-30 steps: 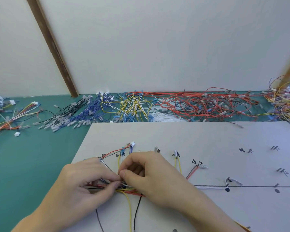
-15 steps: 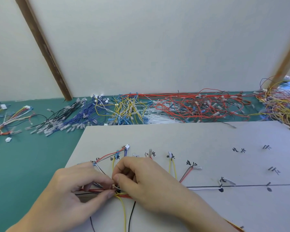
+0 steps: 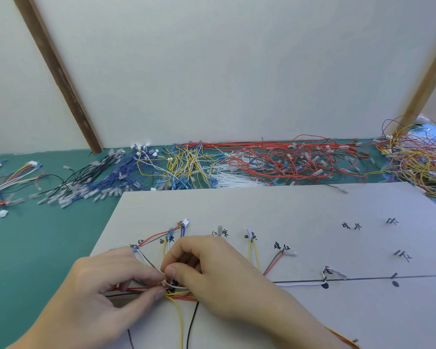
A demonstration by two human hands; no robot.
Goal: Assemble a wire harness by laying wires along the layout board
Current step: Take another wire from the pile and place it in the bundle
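Nearest the camera, the left hand (image 3: 106, 283) and the right hand (image 3: 207, 270) meet over the wire bundle (image 3: 179, 294), a clutch of red, yellow, black and white leads gathered at one junction near the lower left of the layout board (image 3: 262, 212). Both hands are curled tight: the left pinches the bundle between thumb and forefinger, seemingly to pin the wires at the junction, while the right thumb and forefinger work a thin white loop (image 3: 176, 285) around the same spot. It looks like a tie, though that is a judgement, as its ends are hidden under the fingers.

From that junction the placed wires fan outward. A yellow wire (image 3: 180, 323) and a black wire (image 3: 190, 326) trail toward the viewer. A red wire (image 3: 159, 235) runs up to a white connector (image 3: 185, 222), a yellow pair (image 3: 253, 255) climbs to its handwritten label, and a red-and-grey pair (image 3: 275, 263) reaches a clear terminal (image 3: 290, 253). A white wire (image 3: 297, 284) follows the drawn black line to the right, which suggests each branch ends where the board's marks call for it.

Farther right, several labels have no wire at them, so the harness seems only partly laid.

Beyond the board, on the green table (image 3: 35, 248), loose stock lies sorted by colour: black wires (image 3: 86, 172), blue wires (image 3: 126, 170), yellow wires (image 3: 186, 162), white cable ties (image 3: 234, 180) and red wires (image 3: 287, 159), all within reach for the next picks.
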